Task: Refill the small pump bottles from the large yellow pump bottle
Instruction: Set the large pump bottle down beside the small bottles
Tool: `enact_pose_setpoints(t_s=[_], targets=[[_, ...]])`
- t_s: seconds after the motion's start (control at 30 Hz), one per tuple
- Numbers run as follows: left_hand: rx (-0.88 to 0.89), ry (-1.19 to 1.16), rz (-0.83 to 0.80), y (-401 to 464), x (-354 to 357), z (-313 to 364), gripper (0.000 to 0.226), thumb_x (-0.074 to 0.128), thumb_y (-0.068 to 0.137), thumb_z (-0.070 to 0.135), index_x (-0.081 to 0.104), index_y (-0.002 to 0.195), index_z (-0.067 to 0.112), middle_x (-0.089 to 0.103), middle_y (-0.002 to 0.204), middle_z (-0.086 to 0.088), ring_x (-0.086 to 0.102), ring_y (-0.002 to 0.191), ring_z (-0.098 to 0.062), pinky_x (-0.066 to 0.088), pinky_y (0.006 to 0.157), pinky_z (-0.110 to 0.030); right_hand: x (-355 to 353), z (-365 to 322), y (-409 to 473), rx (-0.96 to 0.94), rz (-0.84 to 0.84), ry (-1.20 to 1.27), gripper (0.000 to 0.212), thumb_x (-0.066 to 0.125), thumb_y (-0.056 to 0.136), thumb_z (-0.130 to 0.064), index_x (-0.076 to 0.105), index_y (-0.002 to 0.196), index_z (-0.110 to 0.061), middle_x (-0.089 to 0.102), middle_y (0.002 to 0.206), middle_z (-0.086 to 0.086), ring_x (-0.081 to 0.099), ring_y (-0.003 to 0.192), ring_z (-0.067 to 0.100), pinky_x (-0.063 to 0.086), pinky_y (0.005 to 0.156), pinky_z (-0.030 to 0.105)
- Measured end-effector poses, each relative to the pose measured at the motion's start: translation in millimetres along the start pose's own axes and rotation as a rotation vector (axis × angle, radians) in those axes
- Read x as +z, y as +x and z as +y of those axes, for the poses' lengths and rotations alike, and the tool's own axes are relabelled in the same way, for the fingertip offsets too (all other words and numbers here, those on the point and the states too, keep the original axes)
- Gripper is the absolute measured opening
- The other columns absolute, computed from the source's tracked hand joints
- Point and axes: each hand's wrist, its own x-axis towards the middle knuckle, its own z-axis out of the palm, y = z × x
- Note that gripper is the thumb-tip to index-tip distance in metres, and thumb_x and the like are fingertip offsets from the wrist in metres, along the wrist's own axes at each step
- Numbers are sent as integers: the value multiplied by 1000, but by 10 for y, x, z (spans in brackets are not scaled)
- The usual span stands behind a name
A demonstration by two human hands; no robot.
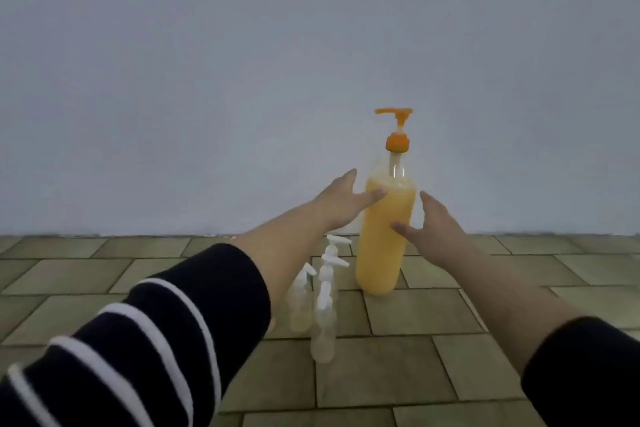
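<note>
Head view: big bottle [382, 236] upright on floor [485, 374], nearly full (heavy, we judge; slick plastic). Left hand [341, 199], right hand [434, 225] spread wide, flanking. Grip mid-body. Small bottles [320, 308] beside.

We face a plain pale grey-blue wall [242, 62] that fills the upper part of our view, bare and evenly lit. Below it runs a surface of olive-brown rectangular tiles [398, 374] laid in staggered rows with dark joints. The light is dim and soft, casting only faint shadows.
</note>
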Motion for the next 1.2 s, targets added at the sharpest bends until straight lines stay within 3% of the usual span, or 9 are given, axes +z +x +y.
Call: enact_pose_setpoints(t_s=[0.1, 0.2, 0.3, 0.53, 0.67, 0.8, 1.2], targets=[[-20, -89, -29, 152, 72, 50, 89, 56, 84, 58, 10, 151, 23, 20, 157, -2, 26, 142, -26, 26, 111, -41, 145, 73, 106, 35, -102, 217, 78, 68, 82, -32, 23, 143, -16, 40, 142, 3, 41, 126, 25, 38, 92, 33], [-47, -215, -47, 284, 119, 30, 90, 66, 80, 51, 15, 151, 25, 29, 153, -1, 34, 136, -27, 34, 110, -43, 299, 192, 212, 99, -169, 306, 86, 72, 78, -31, 19, 145, -20, 39, 143, 2, 42, 127, 26, 41, 99, 42], [-53, -329, -85, 383, 163, -11, 87, 73, 77, 42, 23, 147, 28, 39, 145, 0, 44, 127, -27, 45, 100, -46, 404, 296, 315, 140, -166, 331, 88, 75, 74, -33, 23, 143, -19, 42, 139, 2, 43, 125, 26, 41, 97, 41], [-25, -255, -116, 424, 201, -11, 83, 73, 76, 46, 27, 143, 29, 46, 133, 3, 48, 119, -26, 50, 92, -45, 443, 405, 377, 142, -185, 371, 83, 79, 69, -35, 35, 136, -18, 51, 128, -1, 49, 114, 22, 44, 87, 34], [-42, -238, -125, 374, 199, 9, 82, 73, 76, 44, 29, 143, 28, 47, 134, 1, 49, 119, -27, 52, 91, -48, 364, 428, 343, 141, -220, 348, 87, 81, 62, -41, 38, 134, -19, 53, 127, -2, 52, 114, 23, 47, 94, 44], [-62, -247, -146, 285, 208, 55, 76, 73, 78, 41, 31, 139, 28, 48, 130, 0, 50, 117, -28, 53, 88, -48, 273, 441, 254, 124, -244, 324, 92, 83, 56, -45, 40, 133, -20, 55, 124, -2, 54, 111, 23, 49, 91, 48], [-54, -188, -247, -179, 313, 286, 77, 74, 76, 43, 35, 138, 22, 47, 133, -3, 50, 117, -28, 55, 87, -48, -32, 485, -243, 93, -317, 360, 71, 83, 65, -24, 47, 126, -22, 60, 117, -3, 58, 108, 22, 51, 89, 46]])
